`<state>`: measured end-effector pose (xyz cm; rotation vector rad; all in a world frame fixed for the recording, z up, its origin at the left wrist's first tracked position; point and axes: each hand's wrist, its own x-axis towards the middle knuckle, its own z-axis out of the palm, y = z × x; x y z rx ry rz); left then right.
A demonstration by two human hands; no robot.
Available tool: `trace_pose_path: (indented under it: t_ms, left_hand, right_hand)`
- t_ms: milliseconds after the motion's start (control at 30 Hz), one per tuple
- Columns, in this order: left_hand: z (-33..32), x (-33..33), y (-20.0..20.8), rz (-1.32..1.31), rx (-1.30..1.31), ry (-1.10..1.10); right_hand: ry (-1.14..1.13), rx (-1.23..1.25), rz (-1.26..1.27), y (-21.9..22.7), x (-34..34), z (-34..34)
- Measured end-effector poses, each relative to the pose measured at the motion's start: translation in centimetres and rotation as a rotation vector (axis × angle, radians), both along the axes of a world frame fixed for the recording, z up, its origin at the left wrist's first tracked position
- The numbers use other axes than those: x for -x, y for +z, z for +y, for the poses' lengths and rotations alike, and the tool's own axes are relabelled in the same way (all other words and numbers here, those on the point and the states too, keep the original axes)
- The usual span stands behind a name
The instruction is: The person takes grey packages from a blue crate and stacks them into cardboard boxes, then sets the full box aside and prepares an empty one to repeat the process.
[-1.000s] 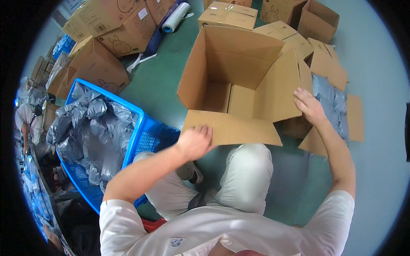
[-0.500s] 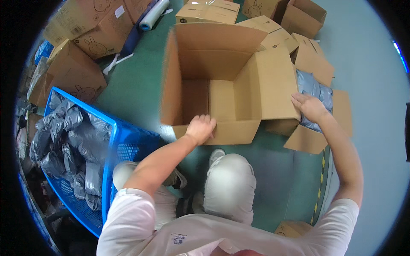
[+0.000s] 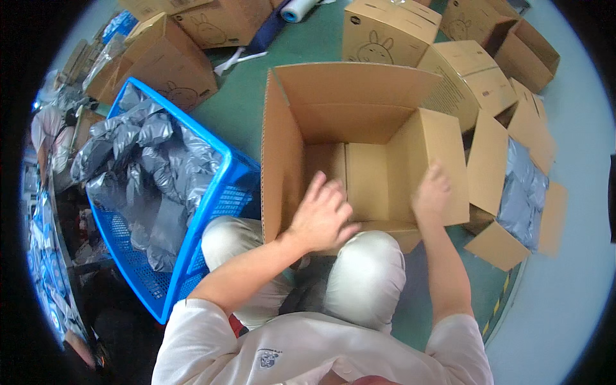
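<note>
An empty brown cardboard box (image 3: pixel 366 182) stands in front of my knees with its top flaps spread. My left hand (image 3: pixel 323 215) hovers over the near side of its opening, fingers spread and holding nothing. My right hand (image 3: pixel 433 194) is at the box's right flap (image 3: pixel 446 147), smeared by motion. Whether its fingers grip the flap I cannot tell. The near edge of the box is partly behind my left hand and my knee.
At my left stands a blue plastic basket (image 3: pixel 229 168) with several grey plastic-wrapped packages (image 3: pixel 154 163). On the right, an open carton (image 3: pixel 486 163) holds grey-blue bags (image 3: pixel 521 192). More cartons (image 3: pixel 391 32) line the back, near a plastic film roll (image 3: pixel 298 9).
The view has shifted left. The large box now sits closer to my knees. My left hand has come off its near flap, and my right hand has moved inward from the right flap's outer edge.
</note>
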<state>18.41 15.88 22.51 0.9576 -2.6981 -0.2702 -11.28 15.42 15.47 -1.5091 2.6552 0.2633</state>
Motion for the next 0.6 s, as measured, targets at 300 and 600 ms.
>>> trace_pose_path:
  t_ms: [300, 600]
  left_hand:
    - [-3.2, -6.2, 2.6, -0.168, 0.121, 0.721]
    - [-9.7, 0.4, -3.9, -0.133, -0.685, 0.818]
  right_hand:
    - [-0.106, 0.302, -0.345, -2.8, -0.7, 0.8]
    - [-0.231, 0.403, -0.425, -4.2, 14.6, 7.9]
